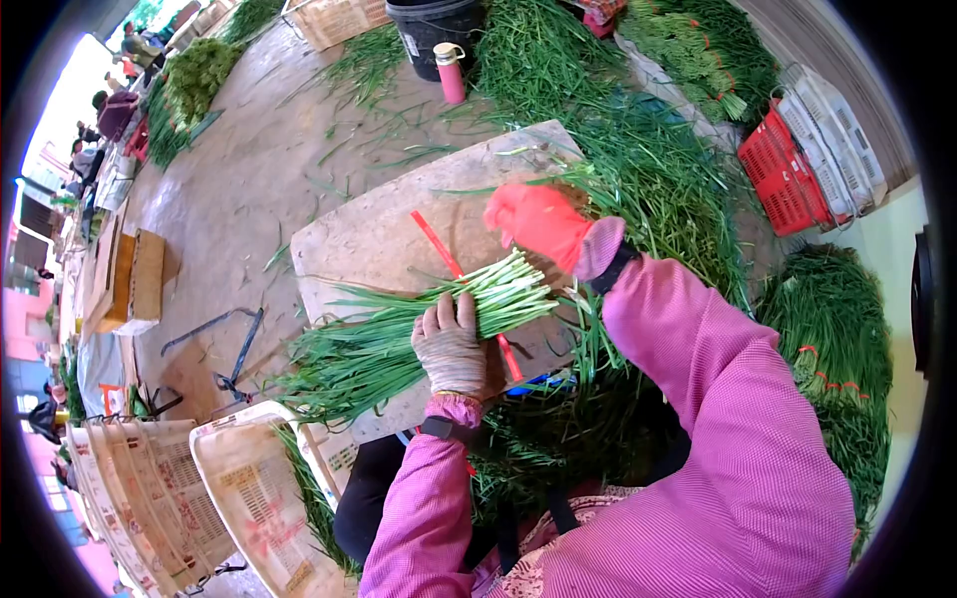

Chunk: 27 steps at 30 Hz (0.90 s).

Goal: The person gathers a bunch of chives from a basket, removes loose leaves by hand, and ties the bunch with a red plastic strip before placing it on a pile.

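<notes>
A bunch of garlic chives (384,344) lies across a worn board (369,234), pale stem ends to the right and green leaves to the left. My left hand (451,349), in a greyish knitted glove, has its fingers wrapped over the bunch near the stems. Beneath the bunch runs a red strap (436,242), showing on both sides of it. My right hand (538,221), in an orange-red glove, is above the board beyond the stem ends. Its fingers are curled in, and I cannot make out what they hold, if anything.
Loose chives (658,179) are heaped beyond the board at right. Tied bundles (832,349) lie at far right, near a red basket (783,169). A black bucket (429,40) and pink bottle (451,80) stand ahead. Crates (254,488) stand at lower left; people are at far left.
</notes>
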Available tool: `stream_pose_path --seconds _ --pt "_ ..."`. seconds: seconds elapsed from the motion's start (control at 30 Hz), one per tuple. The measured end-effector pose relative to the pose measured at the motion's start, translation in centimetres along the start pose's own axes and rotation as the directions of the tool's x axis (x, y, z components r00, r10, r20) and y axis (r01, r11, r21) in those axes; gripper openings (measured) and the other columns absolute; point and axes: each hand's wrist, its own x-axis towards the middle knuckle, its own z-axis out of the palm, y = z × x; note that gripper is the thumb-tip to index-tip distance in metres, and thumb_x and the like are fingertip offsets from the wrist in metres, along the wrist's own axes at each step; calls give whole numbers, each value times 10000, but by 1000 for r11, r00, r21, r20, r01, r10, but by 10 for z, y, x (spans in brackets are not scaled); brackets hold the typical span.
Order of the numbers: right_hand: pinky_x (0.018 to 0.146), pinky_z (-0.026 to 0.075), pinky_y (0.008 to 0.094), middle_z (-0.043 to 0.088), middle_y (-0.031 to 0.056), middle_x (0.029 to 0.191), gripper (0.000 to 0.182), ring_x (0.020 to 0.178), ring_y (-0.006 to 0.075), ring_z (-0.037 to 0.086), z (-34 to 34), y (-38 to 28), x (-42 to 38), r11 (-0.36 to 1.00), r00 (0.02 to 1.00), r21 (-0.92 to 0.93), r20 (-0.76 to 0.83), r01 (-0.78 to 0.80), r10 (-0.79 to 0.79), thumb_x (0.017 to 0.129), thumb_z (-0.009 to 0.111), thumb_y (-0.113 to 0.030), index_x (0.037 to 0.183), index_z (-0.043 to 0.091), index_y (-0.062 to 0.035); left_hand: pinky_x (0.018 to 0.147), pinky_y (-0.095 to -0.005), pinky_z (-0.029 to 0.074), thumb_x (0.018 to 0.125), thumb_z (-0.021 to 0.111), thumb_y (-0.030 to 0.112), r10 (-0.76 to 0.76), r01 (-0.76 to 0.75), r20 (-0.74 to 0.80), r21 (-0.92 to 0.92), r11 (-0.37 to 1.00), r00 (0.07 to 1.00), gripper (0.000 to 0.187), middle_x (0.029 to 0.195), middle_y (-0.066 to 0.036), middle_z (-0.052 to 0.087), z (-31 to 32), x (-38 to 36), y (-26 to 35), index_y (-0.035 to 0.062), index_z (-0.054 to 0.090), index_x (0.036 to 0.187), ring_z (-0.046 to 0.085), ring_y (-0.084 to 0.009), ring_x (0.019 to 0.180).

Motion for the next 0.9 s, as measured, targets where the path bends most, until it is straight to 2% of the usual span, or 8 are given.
stream_pose_path --seconds 0.17,0.3,0.4,0.47,0.53,0.67,0.77,0.9 --pt "627 505 430 675 132 742 330 698 286 676 66 4 14 734 957 -631 274 251 -93 857 610 -381 830 686 -61 880 -448 434 764 591 169 26 -24 -69 33 999 997 445 1164 -102 558 2 -1 1 131 536 1204 547 -274 1000" --pt "631 506 469 677 118 695 362 685 334 669 102 18 16 461 878 -762 472 454 -83 819 618 -427 712 696 -89 904 -441 428 746 604 163 6 -6 -10 46 999 1000 475 1184 -106 560 -4 0 3 127 532 1214 547 -281 1024" --pt "613 501 454 676 137 704 320 679 354 660 113 28 22 434 864 -758 490 486 -112 818 609 -379 713 693 -89 894 -457 427 713 673 287 -21 21 52 7 1000 998 485 1150 -90 583 -22 5 7 112 545 1147 556 -302 1042" --pt "591 492 431 656 144 666 253 634 373 631 95 27 22 838 950 -496 300 230 -84 817 598 -304 702 685 -96 889 -458 414 666 673 259 -56 64 91 -93 994 994 546 1122 -134 575 -33 12 17 57 536 1154 547 -317 1031" --pt "647 493 396 652 147 731 219 666 311 628 67 32 16 952 962 -201 196 230 -191 845 568 -243 762 676 -71 866 -466 418 690 648 242 2 -9 -74 -93 996 997 471 1031 -123 594 -23 10 16 54 539 1108 561 -331 969" --pt "697 525 337 663 139 806 189 763 212 659 17 32 5 928 994 371 90 17 -54 893 547 -179 863 651 -23 870 -472 418 686 650 251 -11 5 -54 -103 995 998 469 1048 -129 599 -28 13 18 57 545 1100 561 -330 995" --pt "695 527 324 665 68 853 163 794 178 653 -31 24 -15 904 949 294 -26 309 -315 914 529 -143 864 657 -56 877 -468 418 686 656 262 -12 14 22 -89 996 1000 484 1067 -130 600 -40 14 24 62 546 1113 561 -329 1007" --pt "759 518 318 651 138 940 218 857 214 651 -109 20 -27 893 890 26 -100 449 -445 915 526 -172 966 637 9 898 -451 415 681 682 279 -64 69 92 -58 996 994 583 1125 -113 584 -38 13 21 81 510 1202 547 -320 1041"
